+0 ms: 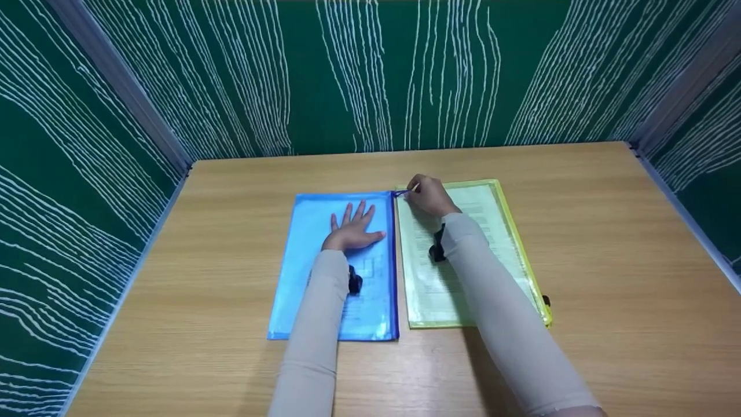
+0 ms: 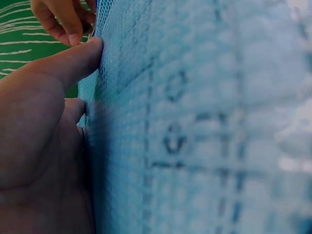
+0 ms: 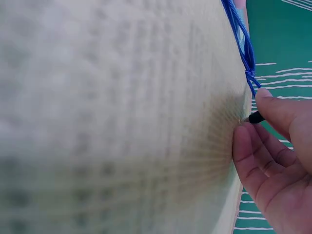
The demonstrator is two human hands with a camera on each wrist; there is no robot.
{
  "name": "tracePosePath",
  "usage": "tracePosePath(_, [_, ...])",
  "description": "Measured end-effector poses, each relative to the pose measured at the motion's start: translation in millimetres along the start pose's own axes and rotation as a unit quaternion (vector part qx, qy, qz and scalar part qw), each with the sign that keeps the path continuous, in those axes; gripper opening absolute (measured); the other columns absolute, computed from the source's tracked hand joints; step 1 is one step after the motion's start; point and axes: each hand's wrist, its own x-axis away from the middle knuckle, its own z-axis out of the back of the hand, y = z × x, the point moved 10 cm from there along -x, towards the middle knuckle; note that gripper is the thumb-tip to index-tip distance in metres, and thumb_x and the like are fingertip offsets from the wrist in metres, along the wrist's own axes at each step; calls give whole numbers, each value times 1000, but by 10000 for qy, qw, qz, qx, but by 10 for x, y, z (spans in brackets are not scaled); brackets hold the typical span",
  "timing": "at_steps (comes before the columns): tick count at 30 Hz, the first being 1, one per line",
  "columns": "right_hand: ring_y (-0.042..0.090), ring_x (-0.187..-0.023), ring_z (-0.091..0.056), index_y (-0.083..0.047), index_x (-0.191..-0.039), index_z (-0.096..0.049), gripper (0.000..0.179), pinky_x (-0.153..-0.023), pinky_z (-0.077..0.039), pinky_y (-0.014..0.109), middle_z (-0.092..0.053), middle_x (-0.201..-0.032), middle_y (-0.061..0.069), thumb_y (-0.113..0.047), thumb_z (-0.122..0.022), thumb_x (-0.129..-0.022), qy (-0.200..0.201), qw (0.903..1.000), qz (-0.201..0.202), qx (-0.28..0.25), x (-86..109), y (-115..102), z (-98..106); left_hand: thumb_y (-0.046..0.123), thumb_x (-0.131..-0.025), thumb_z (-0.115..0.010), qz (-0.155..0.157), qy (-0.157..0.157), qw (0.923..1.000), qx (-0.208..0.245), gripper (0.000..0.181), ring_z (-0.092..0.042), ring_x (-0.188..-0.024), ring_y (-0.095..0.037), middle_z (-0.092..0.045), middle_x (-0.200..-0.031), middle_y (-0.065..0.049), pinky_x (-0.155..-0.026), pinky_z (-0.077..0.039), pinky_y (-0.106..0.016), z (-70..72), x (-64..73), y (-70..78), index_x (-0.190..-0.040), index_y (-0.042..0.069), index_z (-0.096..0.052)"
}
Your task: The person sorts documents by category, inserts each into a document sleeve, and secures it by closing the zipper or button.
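A blue zip document pouch (image 1: 292, 295) of clear mesh, with printed paper inside, lies flat on the table. My left hand (image 1: 352, 234) rests on it with fingers spread, pressing its upper middle. At the pouch's top right corner, my right hand (image 1: 429, 196) pinches the blue zip-pull cord (image 3: 246, 44), with a black end piece (image 3: 256, 117) between thumb and fingers. Beneath the right hand and forearm is a yellow-green zip document pouch (image 1: 498, 249), also holding printed sheets. The left wrist view shows the left thumb (image 2: 78, 58) against the blue mesh.
The wooden table (image 1: 220, 260) carries both pouches side by side, a narrow gap between them. A black tab (image 1: 546, 300) sticks out at the yellow-green pouch's lower right edge. Green panels (image 1: 307, 81) with white wavy lines stand behind and beside the table.
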Motion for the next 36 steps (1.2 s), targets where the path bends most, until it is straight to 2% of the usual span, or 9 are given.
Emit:
tracePosePath(6, [19, -81, -56, -5, -112, -64, 19, -67, -46, 27, -63, -100, 12, -14, -56, -96, -59, 9997, -146, -180, 112, 48, -10, 62, -93, -41, 54, 21, 10000, 64, 82, 23, -147, -25, 14, -162, 2, -114, 18, -57, 10, 22, 11, -156, 27, -1])
tracePosePath(17, [16, -73, -55, -5, -107, -71, 20, -61, -45, 25, -66, -91, 11, -13, -59, -94, 103, 9996, 100, -233, 301, 61, -28, 61, -93, -44, 60, 39, 9998, 197, 82, 23, -147, -26, 14, -162, 2, -114, 19, -57, 4, 26, 11, -156, 27, -3])
tracePosePath(26, [21, -92, -58, -2, -111, -71, 22, -78, -48, 31, -69, -111, 15, -7, -58, -94, 198, 9986, 200, -444, 375, 53, -44, 59, -92, -45, 44, 20, 9998, 201, 82, 22, -147, -26, 13, -162, 2, -114, 18, -57, 32, 27, 21, -156, 26, -5])
tracePosePath(32, [27, -109, -62, 0, -112, -71, 23, -93, -50, 40, -68, -116, 17, -5, -57, -94, 177, 9986, 362, -343, 408, 35, -68, 59, -93, -45, 64, 12, 9998, 168, 81, 22, -147, -26, 13, -162, 2, -114, 18, -57, 25, 36, 25, -156, 27, -4])
tracePosePath(36, [29, -114, -61, 0, -112, -71, 23, -97, -49, 42, -68, -117, 18, -5, -57, -94, 158, 9987, 386, -310, 425, 33, -81, 59, -93, -44, 69, 32, 9998, 165, 81, 21, -147, -27, 12, -163, 1, -114, 17, -57, 28, 42, 29, -156, 27, -4])
